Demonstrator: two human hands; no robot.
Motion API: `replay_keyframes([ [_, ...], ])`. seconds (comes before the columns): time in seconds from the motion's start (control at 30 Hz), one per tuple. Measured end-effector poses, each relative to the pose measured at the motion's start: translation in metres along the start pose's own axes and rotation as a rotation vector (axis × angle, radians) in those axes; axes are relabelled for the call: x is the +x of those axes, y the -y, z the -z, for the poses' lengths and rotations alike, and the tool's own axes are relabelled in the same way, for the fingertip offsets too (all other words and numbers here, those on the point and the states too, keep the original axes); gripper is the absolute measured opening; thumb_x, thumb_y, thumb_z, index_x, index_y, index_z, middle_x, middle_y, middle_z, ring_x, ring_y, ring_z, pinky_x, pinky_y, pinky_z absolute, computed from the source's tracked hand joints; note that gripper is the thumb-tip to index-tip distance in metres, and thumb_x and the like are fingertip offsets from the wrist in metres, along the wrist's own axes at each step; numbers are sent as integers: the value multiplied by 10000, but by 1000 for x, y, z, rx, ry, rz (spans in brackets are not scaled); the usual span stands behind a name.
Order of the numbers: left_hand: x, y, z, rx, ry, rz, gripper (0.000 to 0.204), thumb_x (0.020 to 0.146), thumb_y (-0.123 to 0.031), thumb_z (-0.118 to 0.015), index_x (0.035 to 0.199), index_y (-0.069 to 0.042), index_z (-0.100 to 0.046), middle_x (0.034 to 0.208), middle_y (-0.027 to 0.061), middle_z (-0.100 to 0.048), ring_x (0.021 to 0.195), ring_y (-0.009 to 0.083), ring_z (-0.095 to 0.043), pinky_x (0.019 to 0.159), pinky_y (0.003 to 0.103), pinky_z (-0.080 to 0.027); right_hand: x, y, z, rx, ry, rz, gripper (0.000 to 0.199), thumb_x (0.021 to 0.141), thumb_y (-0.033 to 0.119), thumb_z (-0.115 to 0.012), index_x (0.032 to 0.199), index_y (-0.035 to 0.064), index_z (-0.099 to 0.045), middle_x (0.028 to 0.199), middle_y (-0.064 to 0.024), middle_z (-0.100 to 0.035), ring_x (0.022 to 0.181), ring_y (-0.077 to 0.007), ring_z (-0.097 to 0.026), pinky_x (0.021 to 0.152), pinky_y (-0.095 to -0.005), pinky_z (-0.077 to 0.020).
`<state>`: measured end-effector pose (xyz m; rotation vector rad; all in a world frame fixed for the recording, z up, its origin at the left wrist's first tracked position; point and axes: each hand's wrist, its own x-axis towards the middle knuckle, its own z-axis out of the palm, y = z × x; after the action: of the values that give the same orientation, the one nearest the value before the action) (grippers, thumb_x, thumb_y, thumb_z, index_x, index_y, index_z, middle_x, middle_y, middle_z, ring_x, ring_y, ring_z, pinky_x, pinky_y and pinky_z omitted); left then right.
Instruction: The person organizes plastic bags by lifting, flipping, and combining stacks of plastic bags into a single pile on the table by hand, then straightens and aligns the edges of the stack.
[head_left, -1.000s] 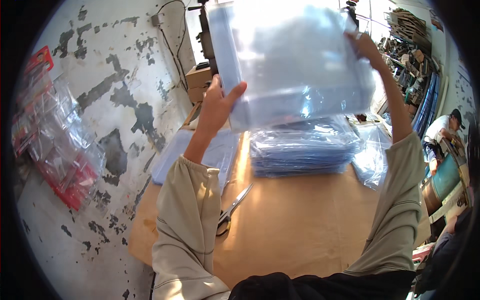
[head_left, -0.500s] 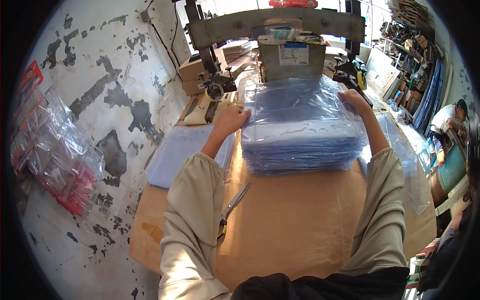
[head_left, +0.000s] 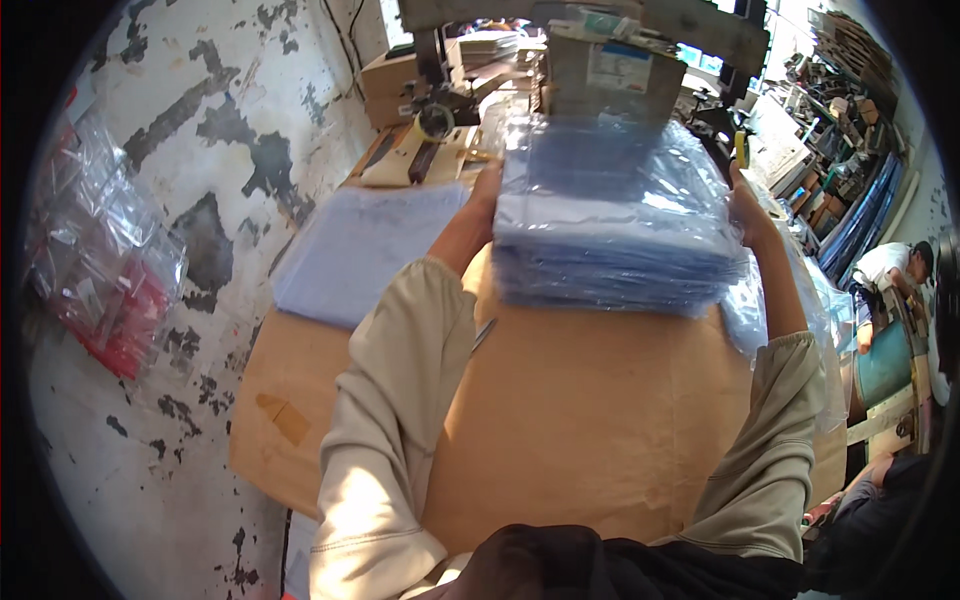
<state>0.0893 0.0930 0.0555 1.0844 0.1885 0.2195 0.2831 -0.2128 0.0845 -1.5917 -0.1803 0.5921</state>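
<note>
Squaring up a thick stack of clear plastic bags (head_left: 612, 250) is what the head view shows: the stack lies on the brown desk (head_left: 590, 420), toward its far edge, just in front of a grey machine (head_left: 600, 60). The left hand (head_left: 487, 190) presses against the stack's left side, and the right hand (head_left: 748, 205) against its right side, so each grip is closed flat on the pile with the stack held between them. The top sheet lies loose and wrinkled over the rest, and the stack's front edge looks fairly even, which suggests the piling is well along, with aligning left. A thinner, separate pile of bluish sheets (head_left: 365, 250) sits to the left on the desk, untouched. Packets in red and clear wrap (head_left: 105, 270) lie on the floor, well apart.
</note>
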Motion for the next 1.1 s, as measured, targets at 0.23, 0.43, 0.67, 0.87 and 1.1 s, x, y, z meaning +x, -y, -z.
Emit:
replay_keyframes([
  [0.23, -37, -13, 48, 588, -127, -124, 498, 913, -395, -326, 1189, -1, -452, 1165, 154, -508, 1111, 242, -454, 932, 320, -349, -5, 13, 26, -409, -493, 318, 647, 848, 551, -403, 1194, 9, -475, 1077, -142, -561, 988, -197, -529, 814, -327, -427],
  [0.43, -177, -9, 140, 1787, 188, -263, 886, 716, -432, -664, 1373, -76, -187, 1367, 196, -283, 1267, 303, -281, 1015, 456, -227, -140, 22, -80, -476, -539, 1212, 214, 844, 156, -543, 1005, 23, -583, 964, -91, -606, 867, -162, -580, 725, -264, -454],
  [0.67, -200, 13, 176, 2009, -39, -459, 832, 647, -519, -657, 1320, -155, -330, 1336, 129, -355, 1238, 286, -336, 984, 526, -269, -144, -86, -260, -1152, 204, 1656, 461, 749, 11, -519, 1199, 70, -440, 1047, -182, -501, 936, -275, -561, 670, -317, -516],
  [0.87, -190, 24, 183, 1893, -55, -697, 608, 748, -469, -577, 1260, -176, -430, 1229, 133, -486, 1141, 296, -458, 922, 471, -371, -83, -125, -312, -1097, 394, 1206, 739, 694, 9, -586, 1339, 124, -244, 1299, -239, -331, 1103, -366, -466, 859, -380, -458],
  [1.1, -189, 11, 179, 1587, -196, -608, 360, 816, -361, -537, 1125, -179, -561, 1051, 81, -603, 970, 267, -576, 765, 378, -482, -77, -112, -326, -786, 543, 1109, 888, 585, -78, -615, 1336, 120, -186, 1312, -231, -315, 1270, -403, -220, 1030, -463, -246],
])
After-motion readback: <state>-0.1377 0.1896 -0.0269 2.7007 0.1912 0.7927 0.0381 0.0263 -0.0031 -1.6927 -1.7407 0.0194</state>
